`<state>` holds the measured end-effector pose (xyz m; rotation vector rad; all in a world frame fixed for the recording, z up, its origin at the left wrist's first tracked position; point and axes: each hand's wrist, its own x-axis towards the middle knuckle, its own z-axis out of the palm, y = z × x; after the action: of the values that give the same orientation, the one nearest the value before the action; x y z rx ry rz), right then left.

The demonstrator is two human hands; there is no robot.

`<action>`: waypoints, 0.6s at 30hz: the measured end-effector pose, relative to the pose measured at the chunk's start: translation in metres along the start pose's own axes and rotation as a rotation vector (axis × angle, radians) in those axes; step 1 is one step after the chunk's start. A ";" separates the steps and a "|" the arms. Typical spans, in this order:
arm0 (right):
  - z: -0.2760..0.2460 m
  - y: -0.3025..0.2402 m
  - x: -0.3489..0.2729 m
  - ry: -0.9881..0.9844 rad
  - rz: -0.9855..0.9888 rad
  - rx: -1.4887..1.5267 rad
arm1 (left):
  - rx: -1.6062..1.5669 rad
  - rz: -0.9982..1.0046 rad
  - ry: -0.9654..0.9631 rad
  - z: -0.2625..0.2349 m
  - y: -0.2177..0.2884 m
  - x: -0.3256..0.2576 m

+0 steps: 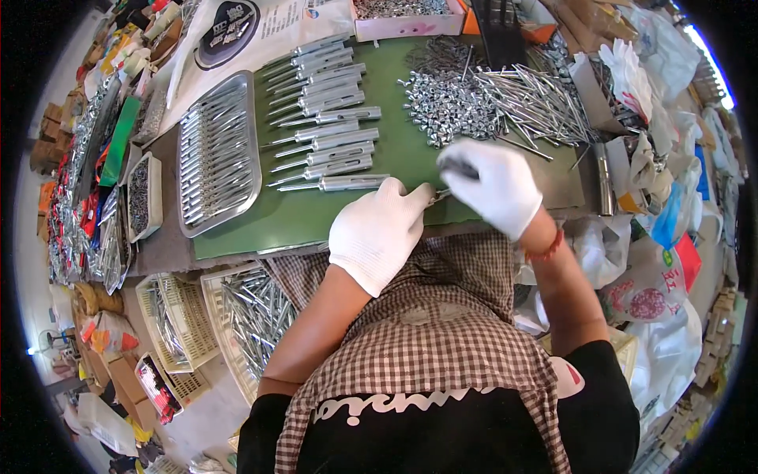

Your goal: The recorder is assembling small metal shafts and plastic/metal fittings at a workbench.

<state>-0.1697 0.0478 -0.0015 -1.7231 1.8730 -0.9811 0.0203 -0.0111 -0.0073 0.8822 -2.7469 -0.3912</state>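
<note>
White knit gloves cover both my hands at the front edge of the green mat (pixel 300 225). My left hand (pixel 377 233) is closed around a metal piece (pixel 440 194), whose tip shows between the two hands; the rest is hidden. Just to the right, my right hand (pixel 501 188) is closed on a dark object (pixel 459 167), blurred and partly covered by the fingers. Beyond my left hand lies a column of slotted silver tubes with thin rods (pixel 339 148). Past my right hand are a heap of small silver fittings (pixel 446 110) and a pile of long screws (pixel 537 103).
A steel tray (pixel 254 158) of silver rods stands at the left, beside a small bin (pixel 158 197) of tiny parts. A pink box (pixel 407 28) is at the back. A metal cylinder (pixel 605 180) lies at the right edge. Cream baskets (pixel 212 304) sit below the table.
</note>
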 end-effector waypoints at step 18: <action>0.000 0.021 0.007 0.201 -0.017 -0.422 | 0.013 0.015 0.040 0.000 0.004 -0.002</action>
<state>-0.1850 0.0407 -0.0162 -1.9303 2.3319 -0.8332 0.0192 -0.0069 -0.0066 0.8623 -2.7211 -0.3492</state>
